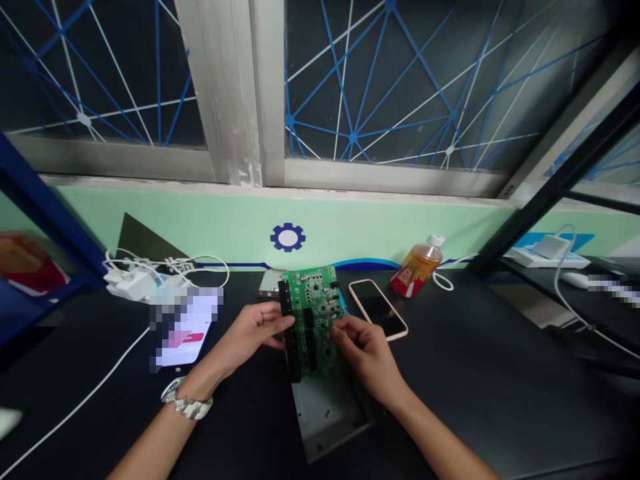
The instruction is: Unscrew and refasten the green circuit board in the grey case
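Note:
Between my hands a green circuit board (pixel 320 293) is held up by its two long sides. My left hand (pixel 263 325) pinches the left edge, where a long black connector strip (pixel 289 333) runs. The fingers of my right hand (pixel 364 347) close on the board's right edge. Below and partly behind the board lies a dark grey open metal case (pixel 330 417) with small holes in its floor; the board hides its far part. A small grey metal piece (pixel 269 283) shows behind the board on the left.
A phone (pixel 379 308) in a pale case lies right of the board, with a drink bottle (pixel 417 265) behind it. Left stands a lit phone (pixel 187 333) near white chargers and cables (pixel 133 283). The dark desk (pixel 450 400) meets a green wall and windows.

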The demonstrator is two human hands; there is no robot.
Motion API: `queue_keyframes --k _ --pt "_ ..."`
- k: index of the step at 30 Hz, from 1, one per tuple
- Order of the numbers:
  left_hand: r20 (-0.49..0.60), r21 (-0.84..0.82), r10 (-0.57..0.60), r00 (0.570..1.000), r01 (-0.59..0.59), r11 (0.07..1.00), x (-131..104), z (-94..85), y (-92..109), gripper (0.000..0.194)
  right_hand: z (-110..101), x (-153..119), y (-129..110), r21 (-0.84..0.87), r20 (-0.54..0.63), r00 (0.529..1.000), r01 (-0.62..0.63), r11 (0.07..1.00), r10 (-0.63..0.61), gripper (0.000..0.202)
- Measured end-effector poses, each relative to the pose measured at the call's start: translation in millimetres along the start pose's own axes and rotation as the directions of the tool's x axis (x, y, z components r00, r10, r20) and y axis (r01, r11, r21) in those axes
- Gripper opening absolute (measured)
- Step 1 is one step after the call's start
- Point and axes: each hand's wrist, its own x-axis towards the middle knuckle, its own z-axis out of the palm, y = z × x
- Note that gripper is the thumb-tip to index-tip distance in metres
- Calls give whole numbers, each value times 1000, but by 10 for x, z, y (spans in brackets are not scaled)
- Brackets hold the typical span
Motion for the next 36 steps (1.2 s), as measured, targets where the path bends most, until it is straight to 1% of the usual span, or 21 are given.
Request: queue_keyframes --k 3,5,7,9,11,12,14,16,18,21,24,30,36 --pt "-38 91 84 996 -80 993 11 -7 2 35 -32 51 -5 58 19 996 -84 995 83 40" --pt "-42 135 109 993 -102 986 12 -9 0 39 -39 68 -8 80 52 991 -124 989 120 39" --pt "-19 105 95 995 -92 990 4 -13 -1 40 -38 71 -16 99 83 990 -122 988 114 36" --pt "12 35 86 996 -86 996 -14 -30 4 36 -38 66 -29 141 101 992 -93 986 79 34" --pt "49 -31 109 993 -108 994 -40 -65 19 26 -52 60 -37 213 103 993 -76 974 55 32" --pt "80 -66 127 989 -122 990 -56 -86 30 26 -65 58 -37 257 92 994 -73 964 51 30" --pt "152 -145 157 976 -135 980 -92 -129 63 43 -96 59 -24 343 57 997 -75 936 59 27" --pt "195 -227 176 965 -130 965 -124 -155 102 59 -119 64 0 397 38 996 -84 914 76 25" --pt "185 -264 165 969 -113 958 -143 -157 135 65 -120 69 26 399 43 995 -99 912 89 21" --pt "121 -224 130 984 -101 969 -140 -129 148 69 -83 63 48 335 83 994 -99 937 76 18" --pt "92 -198 129 987 -109 974 -116 -101 119 71 -35 44 50 295 148 989 -72 953 29 24" --pt "141 -275 81 987 -39 961 -96 -40 89 73 6 -2 6 295 227 974 -51 954 -18 38" --pt "219 -311 83 972 -11 950 -83 145 41 68 42 -65 -61 343 317 948 -77 936 -38 40"
